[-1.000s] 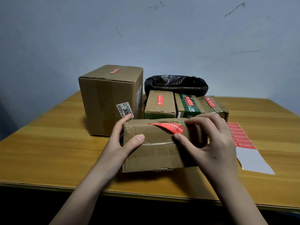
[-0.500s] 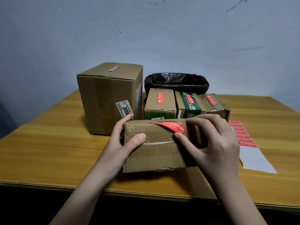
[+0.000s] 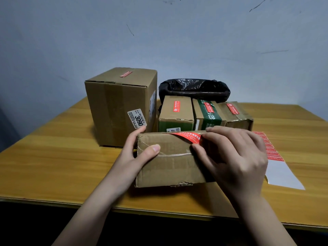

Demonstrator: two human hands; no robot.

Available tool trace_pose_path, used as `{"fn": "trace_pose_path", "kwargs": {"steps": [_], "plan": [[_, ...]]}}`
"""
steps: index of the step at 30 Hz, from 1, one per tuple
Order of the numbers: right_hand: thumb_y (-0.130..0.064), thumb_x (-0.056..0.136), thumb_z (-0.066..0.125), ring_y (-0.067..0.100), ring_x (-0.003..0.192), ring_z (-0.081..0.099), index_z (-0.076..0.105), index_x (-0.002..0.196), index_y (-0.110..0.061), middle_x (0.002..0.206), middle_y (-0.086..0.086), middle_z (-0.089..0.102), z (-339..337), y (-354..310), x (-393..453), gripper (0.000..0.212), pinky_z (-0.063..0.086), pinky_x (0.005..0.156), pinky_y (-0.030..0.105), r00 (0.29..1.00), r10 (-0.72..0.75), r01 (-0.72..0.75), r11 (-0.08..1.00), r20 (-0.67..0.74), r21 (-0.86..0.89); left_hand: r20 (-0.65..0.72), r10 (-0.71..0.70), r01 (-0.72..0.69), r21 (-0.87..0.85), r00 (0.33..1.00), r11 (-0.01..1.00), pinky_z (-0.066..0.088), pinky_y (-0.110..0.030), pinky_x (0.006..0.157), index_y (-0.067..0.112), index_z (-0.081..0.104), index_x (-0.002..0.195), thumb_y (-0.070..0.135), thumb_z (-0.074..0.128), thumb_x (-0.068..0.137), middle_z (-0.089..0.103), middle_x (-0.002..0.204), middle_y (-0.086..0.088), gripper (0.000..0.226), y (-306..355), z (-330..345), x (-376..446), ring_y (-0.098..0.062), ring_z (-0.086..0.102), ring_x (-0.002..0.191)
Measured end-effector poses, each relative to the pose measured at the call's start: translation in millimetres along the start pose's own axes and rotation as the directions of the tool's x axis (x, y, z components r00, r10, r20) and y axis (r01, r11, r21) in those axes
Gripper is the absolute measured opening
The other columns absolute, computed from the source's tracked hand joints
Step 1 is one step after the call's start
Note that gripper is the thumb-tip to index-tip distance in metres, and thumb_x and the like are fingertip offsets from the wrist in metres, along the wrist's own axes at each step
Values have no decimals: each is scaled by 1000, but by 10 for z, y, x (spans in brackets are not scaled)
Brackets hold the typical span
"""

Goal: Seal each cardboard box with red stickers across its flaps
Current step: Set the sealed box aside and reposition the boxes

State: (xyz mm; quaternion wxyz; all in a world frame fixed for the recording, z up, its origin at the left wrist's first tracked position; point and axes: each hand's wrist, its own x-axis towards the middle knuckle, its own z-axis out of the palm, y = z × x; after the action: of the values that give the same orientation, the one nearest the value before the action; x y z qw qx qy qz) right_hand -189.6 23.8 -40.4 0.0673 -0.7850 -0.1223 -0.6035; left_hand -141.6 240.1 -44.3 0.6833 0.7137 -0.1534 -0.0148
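Observation:
A flat brown cardboard box (image 3: 170, 166) lies near the table's front edge. My left hand (image 3: 134, 153) grips its left end, thumb on the front face and fingers behind. A red sticker (image 3: 188, 136) runs over the box's top front edge. My right hand (image 3: 230, 157) lies over the box's right part, its thumb and fingertips pressing on the sticker's right end. The sticker sheet (image 3: 273, 153), with several red stickers and bare white backing, lies to the right.
A tall brown box (image 3: 115, 107) with a red sticker stands at the back left. Three small boxes (image 3: 177, 112), each with a red sticker, stand behind the flat box. A black plastic bag (image 3: 194, 89) sits behind them. The wooden table (image 3: 53, 162) ends close to me.
My right hand has slid left along the sticker, its fingers now covering the sticker's right end. The left hand and the box have stayed put.

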Motion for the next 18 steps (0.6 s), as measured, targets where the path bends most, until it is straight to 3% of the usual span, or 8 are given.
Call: {"fn": "trace_pose_path", "kwargs": {"steps": [5,12,18], "plan": [[-27,86,73,20,81,71,74,76,-12,93,1,75,12,22,9,19,47,79,35,995,-94,94,995,-38,14,7,-4,4,-12,1000,1000,46,-5,67,41,43,133,56,69,54,57,122,14,85,-2,10,2,11,59,96],[-27,86,74,17,83,72,74,73,-12,94,-1,75,12,54,1,20,49,80,35,988,-147,148,989,-49,10,9,-9,9,-2,1000,1000,45,-4,67,43,42,132,62,64,50,57,122,14,87,-14,-3,-7,11,59,97],[-32,86,74,19,81,69,74,77,-11,95,0,74,-21,89,11,23,46,80,36,989,-138,134,988,48,80,8,-11,11,6,1000,1000,46,-6,68,44,43,131,62,64,50,57,122,14,86,-28,-16,-10,9,59,99]]}}
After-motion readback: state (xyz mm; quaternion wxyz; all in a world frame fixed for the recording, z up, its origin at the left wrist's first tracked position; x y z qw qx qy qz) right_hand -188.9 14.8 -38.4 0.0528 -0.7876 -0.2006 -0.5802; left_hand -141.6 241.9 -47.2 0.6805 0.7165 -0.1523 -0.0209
